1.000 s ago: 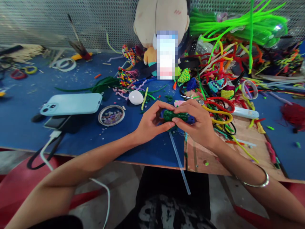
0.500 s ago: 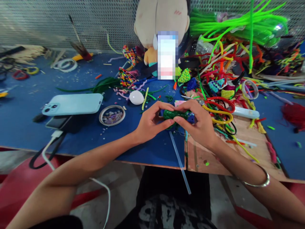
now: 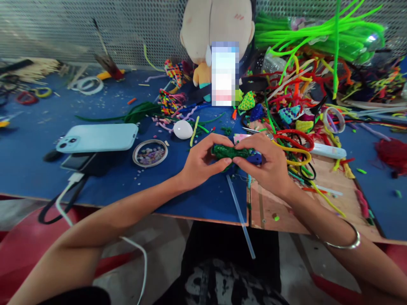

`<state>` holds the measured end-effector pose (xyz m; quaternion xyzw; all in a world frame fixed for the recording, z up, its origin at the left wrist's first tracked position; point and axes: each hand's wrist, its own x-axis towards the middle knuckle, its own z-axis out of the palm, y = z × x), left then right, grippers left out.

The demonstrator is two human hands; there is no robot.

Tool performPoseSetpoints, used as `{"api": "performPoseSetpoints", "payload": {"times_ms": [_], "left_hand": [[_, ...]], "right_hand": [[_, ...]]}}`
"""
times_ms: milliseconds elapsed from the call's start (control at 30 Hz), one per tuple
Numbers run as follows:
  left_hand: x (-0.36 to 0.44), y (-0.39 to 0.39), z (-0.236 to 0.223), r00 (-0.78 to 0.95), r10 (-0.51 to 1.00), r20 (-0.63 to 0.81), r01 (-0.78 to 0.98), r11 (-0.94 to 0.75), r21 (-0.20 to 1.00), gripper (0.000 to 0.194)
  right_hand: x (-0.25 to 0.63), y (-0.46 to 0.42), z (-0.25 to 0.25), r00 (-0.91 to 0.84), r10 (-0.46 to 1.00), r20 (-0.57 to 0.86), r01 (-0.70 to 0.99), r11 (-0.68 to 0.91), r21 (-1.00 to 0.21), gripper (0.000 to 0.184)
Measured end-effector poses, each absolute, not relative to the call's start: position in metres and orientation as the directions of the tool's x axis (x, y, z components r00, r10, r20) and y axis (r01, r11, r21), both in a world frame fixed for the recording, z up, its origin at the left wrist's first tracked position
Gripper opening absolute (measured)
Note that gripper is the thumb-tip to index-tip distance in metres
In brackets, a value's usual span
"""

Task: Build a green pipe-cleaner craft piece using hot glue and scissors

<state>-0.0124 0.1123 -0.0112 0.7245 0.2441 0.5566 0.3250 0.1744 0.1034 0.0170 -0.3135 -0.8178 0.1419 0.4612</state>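
Observation:
Between my two hands is a shiny dark green piece (image 3: 225,151), a short roll that looks fuzzy at its edges; its exact kind I cannot make out. My left hand (image 3: 203,163) pinches its left part between thumb and fingers. From the other side my right hand (image 3: 266,163) grips its right part, both thumbs nearly meeting at the front. A dark blue thing (image 3: 255,159) shows partly behind the right fingers. Just below the hands, a clear glue stick (image 3: 241,216) juts over the table's front edge. Scissors (image 3: 294,140) with red and yellow handles lie beside my right hand.
On the blue table (image 3: 168,190) at left lie a light-blue phone (image 3: 100,137) on a dark device and a tape ring (image 3: 150,153) holding small beads. A white egg-shaped case (image 3: 183,129) sits farther back. Tangled pipe cleaners (image 3: 305,80) fill the back right, near a plush doll (image 3: 202,74).
The green piece has shifted slightly left and shows more between my hands. My right fingers have moved a little along it. Both hands stay in nearly the same place.

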Motion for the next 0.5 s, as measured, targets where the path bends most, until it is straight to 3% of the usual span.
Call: {"api": "performPoseSetpoints", "payload": {"times_ms": [500], "left_hand": [[-0.0095,0.1083,-0.0121,0.193,0.740,0.645,-0.071,-0.645,0.761,0.015]], "right_hand": [[0.1736,0.1039,0.0163,-0.383,0.606,0.697,0.356,0.793,-0.494,0.007]]}}
